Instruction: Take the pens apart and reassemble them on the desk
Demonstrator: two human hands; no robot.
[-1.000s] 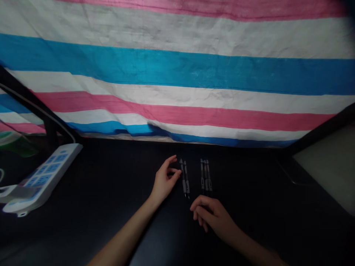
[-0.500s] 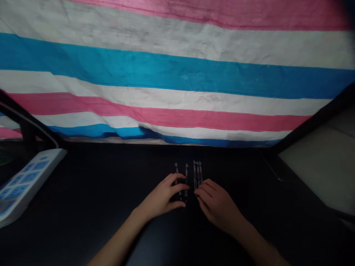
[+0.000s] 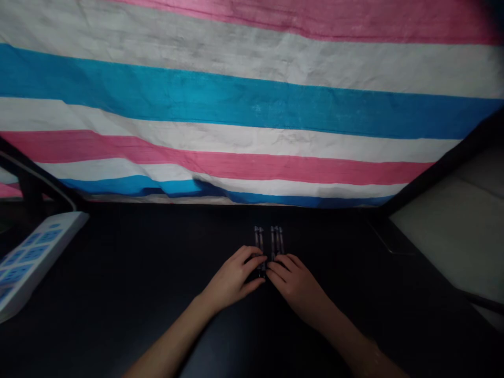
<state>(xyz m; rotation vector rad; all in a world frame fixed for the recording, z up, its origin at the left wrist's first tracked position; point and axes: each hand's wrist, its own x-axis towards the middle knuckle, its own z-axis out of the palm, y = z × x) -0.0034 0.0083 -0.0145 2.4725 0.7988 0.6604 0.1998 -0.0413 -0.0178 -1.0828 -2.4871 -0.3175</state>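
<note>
A striped tarp in pink, white and blue hung across the back, its lower edge meeting the dark tabletop. A white power strip with blue sockets lay at the far left. A pale surface showed at right.

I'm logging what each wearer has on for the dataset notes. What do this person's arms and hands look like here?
Both forearms are bare as far as the picture's lower edge, with no sleeves in view. The left hand and right hand wear no gloves. No ring, watch or bracelet shows, though the dim light hides fine detail.
</note>
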